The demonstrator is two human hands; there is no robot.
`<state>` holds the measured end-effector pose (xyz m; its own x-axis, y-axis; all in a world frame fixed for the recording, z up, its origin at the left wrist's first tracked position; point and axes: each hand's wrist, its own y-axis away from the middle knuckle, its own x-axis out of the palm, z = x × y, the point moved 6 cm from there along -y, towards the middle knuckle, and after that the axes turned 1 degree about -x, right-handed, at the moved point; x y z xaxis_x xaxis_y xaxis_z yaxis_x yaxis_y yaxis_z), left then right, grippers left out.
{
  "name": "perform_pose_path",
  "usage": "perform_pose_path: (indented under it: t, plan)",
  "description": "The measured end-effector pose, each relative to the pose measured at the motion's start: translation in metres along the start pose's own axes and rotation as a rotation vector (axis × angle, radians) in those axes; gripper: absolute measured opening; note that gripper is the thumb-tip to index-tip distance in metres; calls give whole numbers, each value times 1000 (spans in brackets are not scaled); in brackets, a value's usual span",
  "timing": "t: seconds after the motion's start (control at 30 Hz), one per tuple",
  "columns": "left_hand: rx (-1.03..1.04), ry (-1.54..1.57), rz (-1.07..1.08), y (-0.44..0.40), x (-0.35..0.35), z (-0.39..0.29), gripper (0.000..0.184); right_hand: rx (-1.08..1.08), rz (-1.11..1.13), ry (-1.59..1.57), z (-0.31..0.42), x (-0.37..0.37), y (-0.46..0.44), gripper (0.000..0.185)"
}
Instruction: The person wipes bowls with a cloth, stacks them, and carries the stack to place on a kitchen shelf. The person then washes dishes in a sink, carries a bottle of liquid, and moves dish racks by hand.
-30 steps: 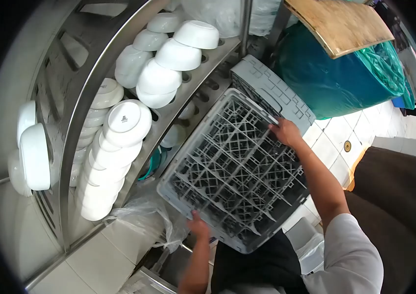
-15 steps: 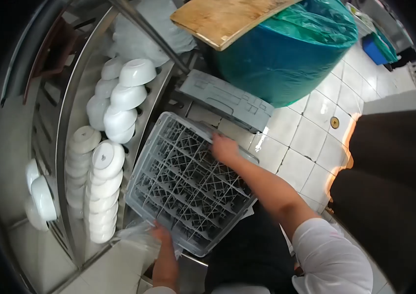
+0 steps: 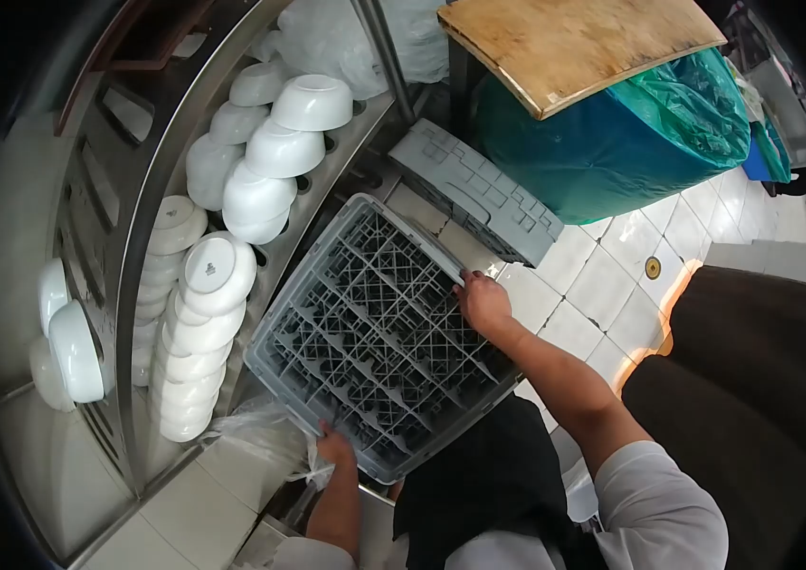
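Note:
A grey plastic dishwasher rack (image 3: 365, 328) with a grid of small compartments is held in front of my body, tilted. My left hand (image 3: 334, 445) grips its near left edge, the thumb over the rim. My right hand (image 3: 483, 302) is wrapped round the opposite edge, on the far right side. No dishes show in the grid. Just beyond the rack, a second grey rack (image 3: 479, 195) stands near the floor. Clear plastic film (image 3: 260, 442) lies beside my left hand.
Stacked white bowls (image 3: 203, 332) and more white bowls (image 3: 274, 152) fill the metal shelf (image 3: 151, 180) on the left. A bin with a green liner (image 3: 602, 142) stands at the back, with a wooden board (image 3: 574, 43) above it. White floor tiles (image 3: 569, 275) lie to the right.
The view has shifted, so the shelf, bin and second rack appear displaced. Both hands still hold the rack, whose tilt looks much the same.

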<state>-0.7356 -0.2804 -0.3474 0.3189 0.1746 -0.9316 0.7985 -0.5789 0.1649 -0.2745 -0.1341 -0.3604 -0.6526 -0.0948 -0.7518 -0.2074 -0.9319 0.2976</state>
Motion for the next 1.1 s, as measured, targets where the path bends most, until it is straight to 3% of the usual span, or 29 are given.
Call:
perform_pose_path:
  t: [0.2, 0.27, 0.4, 0.47, 0.5, 0.6, 0.67, 0.77, 0.8, 0.9, 1.0, 1.1]
  plan:
    - [-55, -146, -125, -7, -2, -6, 69, -24, 37, -12, 4, -3, -16, 34]
    - [-72, -157, -58, -7, 0, -9, 66, 22, 103, 3, 1, -2, -17, 36]
    - [-154, -120, 46, -4, -10, -16, 61, 110, 28, -63, 0, -12, -5, 41]
    - [-72, -78, 4, -8, -7, -5, 59, 69, 19, -48, -3, -15, 3, 49]
    - [-28, -63, -9, -12, -2, -4, 58, 136, 107, -17, -4, -16, 7, 50]
    - [-25, 54, 159, -2, -14, -13, 57, 24, 147, 61, -26, -9, 19, 52]
    - [15, 132, 102, 7, -13, -7, 53, 76, 288, 72, -20, -21, 29, 52]
    - [6, 195, 89, 9, 1, 15, 48, 27, 279, 251, -40, -1, 20, 50]
    - [-4, 193, 115, 18, 8, 28, 47, 43, 320, 174, -36, -8, 20, 51]
    - [-122, 142, 110, 43, 0, 27, 46, -199, 430, 445, -89, 32, -5, 56]
    - [-219, 149, 104, 76, 3, 33, 46, -44, 426, 247, -36, -22, 3, 60]
    - [-212, 144, 25, 95, -1, 26, 46, -81, 478, 330, -43, -23, -3, 63]
